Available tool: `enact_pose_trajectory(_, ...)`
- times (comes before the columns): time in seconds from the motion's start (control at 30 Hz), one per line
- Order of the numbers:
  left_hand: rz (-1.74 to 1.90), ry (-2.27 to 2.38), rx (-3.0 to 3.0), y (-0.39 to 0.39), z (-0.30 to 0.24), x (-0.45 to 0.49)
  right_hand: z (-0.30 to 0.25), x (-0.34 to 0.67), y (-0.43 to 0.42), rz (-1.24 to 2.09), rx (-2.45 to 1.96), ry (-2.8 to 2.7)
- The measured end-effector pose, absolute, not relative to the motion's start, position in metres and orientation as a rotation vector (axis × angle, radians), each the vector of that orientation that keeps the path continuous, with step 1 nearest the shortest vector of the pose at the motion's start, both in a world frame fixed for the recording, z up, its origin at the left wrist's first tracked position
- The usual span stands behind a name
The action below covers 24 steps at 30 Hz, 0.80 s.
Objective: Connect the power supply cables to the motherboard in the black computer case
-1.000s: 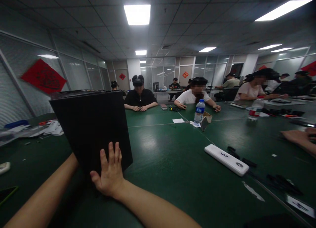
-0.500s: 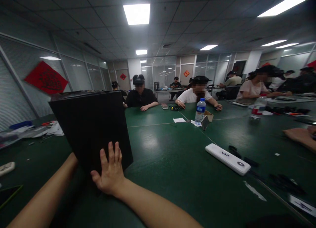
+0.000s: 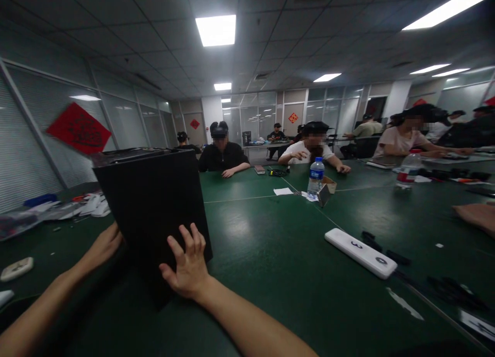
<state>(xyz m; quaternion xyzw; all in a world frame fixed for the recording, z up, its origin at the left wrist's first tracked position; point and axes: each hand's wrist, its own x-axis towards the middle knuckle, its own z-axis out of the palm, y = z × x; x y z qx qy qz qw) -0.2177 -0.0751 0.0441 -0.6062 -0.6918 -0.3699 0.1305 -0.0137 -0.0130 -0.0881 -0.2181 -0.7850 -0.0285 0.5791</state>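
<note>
A tall black box, seemingly a computer case (image 3: pixel 154 202), stands upright on the green table (image 3: pixel 247 285) in front of me. My right hand (image 3: pixel 189 261) lies against its near face, low and to the right, with the fingers spread. On the case's left side is my left hand (image 3: pixel 108 243), touching near the lower edge. Its fingertips are hidden by the case, so its grip does not show. The case's top (image 3: pixel 143 155) is seen edge-on and its far side is out of sight.
A white power strip (image 3: pixel 359 253) lies to the right, near black cables (image 3: pixel 450 292). Farther off stand a blue-capped water bottle (image 3: pixel 316 175) and a red-labelled bottle (image 3: pixel 408 172). Papers and plastic bags (image 3: pixel 87 207) are piled at left. Several people sit around the table.
The case and both hands appear farther right in view, which has shifted slightly. More of my left hand shows beside the case. Across the table, a person in white has raised a hand.
</note>
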Motion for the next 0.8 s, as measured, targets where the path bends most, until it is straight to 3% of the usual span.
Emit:
enact_pose_trajectory(0.17,-0.75,-2.168,-1.921,-0.069,0.03,-0.29,-0.085,0.006,0.015,0.346,-0.698,-1.553)
enact_pose_trajectory(0.33,-0.559,-2.109,-2.008,-0.062,0.04,-0.282,-0.087,0.021,0.039,0.855,-0.77,-1.461)
enact_pose_trajectory(0.53,-0.608,-2.214,-1.909,-0.069,0.04,-0.25,-0.083,0.027,0.038,1.05,-0.813,-1.391)
enact_pose_trajectory(0.8,-0.567,-2.19,-1.972,-0.058,0.028,-0.276,-0.082,0.027,0.045,1.18,-0.836,-1.33)
